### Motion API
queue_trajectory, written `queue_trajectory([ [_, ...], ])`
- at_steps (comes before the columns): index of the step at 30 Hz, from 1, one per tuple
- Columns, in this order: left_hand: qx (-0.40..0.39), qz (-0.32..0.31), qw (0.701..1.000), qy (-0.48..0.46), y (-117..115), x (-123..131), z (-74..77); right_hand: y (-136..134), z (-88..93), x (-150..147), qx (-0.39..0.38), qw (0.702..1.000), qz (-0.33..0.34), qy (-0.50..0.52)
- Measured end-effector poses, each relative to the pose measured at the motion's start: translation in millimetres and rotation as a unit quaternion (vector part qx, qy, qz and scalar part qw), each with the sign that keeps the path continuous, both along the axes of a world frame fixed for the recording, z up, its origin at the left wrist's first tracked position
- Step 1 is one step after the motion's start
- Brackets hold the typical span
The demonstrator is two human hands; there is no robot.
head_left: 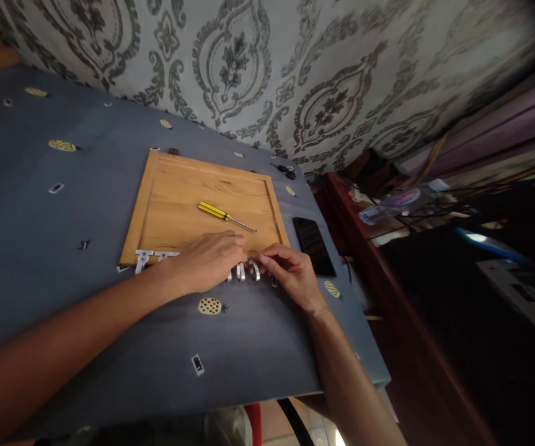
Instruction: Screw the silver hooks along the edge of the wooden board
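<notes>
A wooden board (188, 198) with a raised rim lies on a blue-grey cloth-covered table (62, 217). On the board rests a yellow-handled screwdriver (223, 214). Along the board's near edge runs a metal hook rail (155, 255) with curved silver hooks (247, 270). My left hand (209, 260) lies over the middle of the rail, fingers curled down onto it. My right hand (288, 269) pinches the rail's right end, next to the hooks, between thumb and fingertips.
A black phone (313, 244) lies just right of the board. A small dark object (286, 169) sits beyond the board's far right corner. A dark wooden shelf (388, 248) with cables and clutter stands to the right. Patterned wallpaper (271, 74) backs the table.
</notes>
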State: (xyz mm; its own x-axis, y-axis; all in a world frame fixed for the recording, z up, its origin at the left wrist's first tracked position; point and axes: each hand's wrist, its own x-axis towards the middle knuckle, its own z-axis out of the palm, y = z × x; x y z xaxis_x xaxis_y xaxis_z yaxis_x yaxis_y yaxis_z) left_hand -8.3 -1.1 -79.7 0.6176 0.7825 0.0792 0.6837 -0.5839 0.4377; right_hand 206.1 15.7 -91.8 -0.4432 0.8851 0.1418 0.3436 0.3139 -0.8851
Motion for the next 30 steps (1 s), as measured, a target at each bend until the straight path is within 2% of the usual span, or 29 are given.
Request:
queue_trajectory([
  [3,0.0,0.002,1.0,-0.013,0,0,-1.3,7,8.3,-6,0.017,1.0,-0.009,-0.006],
  [6,0.012,-0.004,1.0,-0.02,1,0,-2.4,30,24.2,-23,0.083,0.992,0.014,-0.096],
  [9,0.018,-0.006,1.0,-0.006,0,-2,-0.8,61,37.2,-53,0.142,0.965,0.045,-0.217],
  [12,0.013,-0.004,1.0,0.007,-1,-3,2.2,85,39.2,-88,0.169,0.93,0.079,-0.317],
  [15,0.013,-0.005,1.0,0.008,-1,-3,3.2,93,35.6,-111,0.192,0.892,0.124,-0.39],
  [17,0.011,-0.005,1.0,0.005,-1,-3,3.0,94,34.9,-113,0.2,0.88,0.137,-0.408],
  [18,0.009,-0.004,1.0,0.006,-1,-2,2.9,93,35.5,-110,0.205,0.883,0.134,-0.4],
  [20,0.01,-0.003,1.0,0.008,-1,-2,3.1,88,38.0,-98,0.219,0.91,0.097,-0.339],
  [22,0.011,-0.004,1.0,0.009,-1,-2,3.7,76,40.7,-80,0.228,0.948,0.023,-0.22],
  [24,0.01,-0.005,1.0,0.006,-1,-2,4.7,56,41.4,-60,0.219,0.972,-0.062,-0.064],
  [25,0.01,-0.006,1.0,0.005,-1,-2,5.1,44,40.6,-52,0.209,0.973,-0.1,0.01],
  [27,0.013,-0.009,1.0,0.003,-1,-2,5.3,20,36.8,-38,0.209,0.956,-0.172,0.11],
  [30,0.021,-0.015,1.0,-0.004,0,-3,3.5,-5,29.0,-30,0.2,0.939,-0.224,0.167],
])
